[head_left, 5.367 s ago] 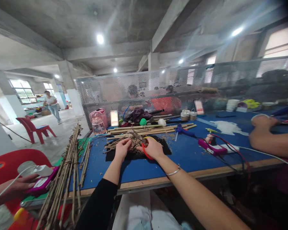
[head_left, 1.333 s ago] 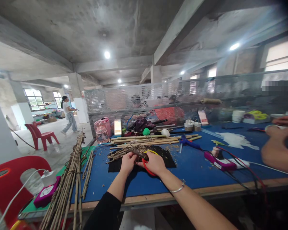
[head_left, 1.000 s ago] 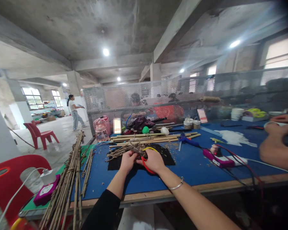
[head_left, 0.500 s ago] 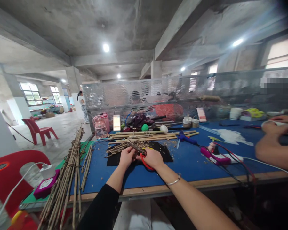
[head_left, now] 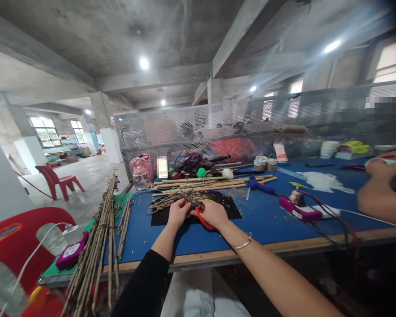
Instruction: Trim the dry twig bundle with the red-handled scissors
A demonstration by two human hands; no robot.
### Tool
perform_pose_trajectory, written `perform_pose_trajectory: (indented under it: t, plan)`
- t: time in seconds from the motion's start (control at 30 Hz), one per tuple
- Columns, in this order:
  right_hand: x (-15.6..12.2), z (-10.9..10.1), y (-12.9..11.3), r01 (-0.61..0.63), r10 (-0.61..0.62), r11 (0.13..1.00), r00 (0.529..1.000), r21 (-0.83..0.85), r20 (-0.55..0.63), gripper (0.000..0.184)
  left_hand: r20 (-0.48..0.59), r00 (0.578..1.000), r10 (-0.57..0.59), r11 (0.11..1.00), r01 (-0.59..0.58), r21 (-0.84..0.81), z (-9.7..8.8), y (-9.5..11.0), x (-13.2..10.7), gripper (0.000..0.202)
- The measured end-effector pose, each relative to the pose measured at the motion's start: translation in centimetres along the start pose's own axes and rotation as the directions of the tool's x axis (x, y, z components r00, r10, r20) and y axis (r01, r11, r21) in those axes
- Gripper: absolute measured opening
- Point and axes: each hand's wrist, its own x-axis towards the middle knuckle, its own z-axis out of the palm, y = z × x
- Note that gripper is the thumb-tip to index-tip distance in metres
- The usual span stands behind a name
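Pruning shears [head_left: 205, 221] with red handles and a bit of yellow are gripped in my right hand [head_left: 215, 214], their dark jaws pointing up and left. Close beside them, my left hand [head_left: 178, 213] has its thumb and fingers pinched on a thin twig, mostly hidden by the fingers. Both hands work over a black mat [head_left: 231, 208] at the front of the blue table. Just past my left fingers lies a heap of short brown twigs [head_left: 165, 202], with scraps scattered around it.
Long sticks [head_left: 100, 233] are bundled at the table's left end. Pale rods [head_left: 214, 185] lie behind the mat. A blue glue gun [head_left: 259, 185] and a purple power strip [head_left: 300, 210] are to the right, near another person's arm [head_left: 383, 193]. Red chair [head_left: 36, 224] at left.
The view has shifted slightly, so the table sits a little further right in the picture. My hands stay together over the mat, holding the same things.
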Motion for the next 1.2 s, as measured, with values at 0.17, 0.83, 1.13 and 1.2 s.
perform_pose_trajectory:
  t: [0.17,0.83,1.13,1.2]
  plan:
    - [-0.01,-0.04,0.02,0.001,-0.001,1.0,1.0,-0.002,0.03,0.053,0.007,1.0,-0.016,0.999,0.016,-0.027,-0.03,-0.16,0.25,0.029]
    - [-0.09,-0.21,-0.14,0.112,-0.115,0.993,0.991,-0.036,-0.074,0.056,-0.039,0.999,-0.015,1.0,0.015,0.004,0.15,0.79,-0.32,0.014]
    - [-0.11,0.06,-0.1,0.049,-0.049,0.998,0.999,0.027,-0.008,0.056,-0.012,1.0,0.015,1.0,-0.015,-0.002,-0.1,0.11,0.03,0.025]
    - [-0.11,0.09,-0.07,0.039,-0.039,0.999,0.999,0.034,0.001,0.057,-0.01,1.0,0.023,1.0,-0.023,-0.002,-0.12,0.15,0.03,0.025]
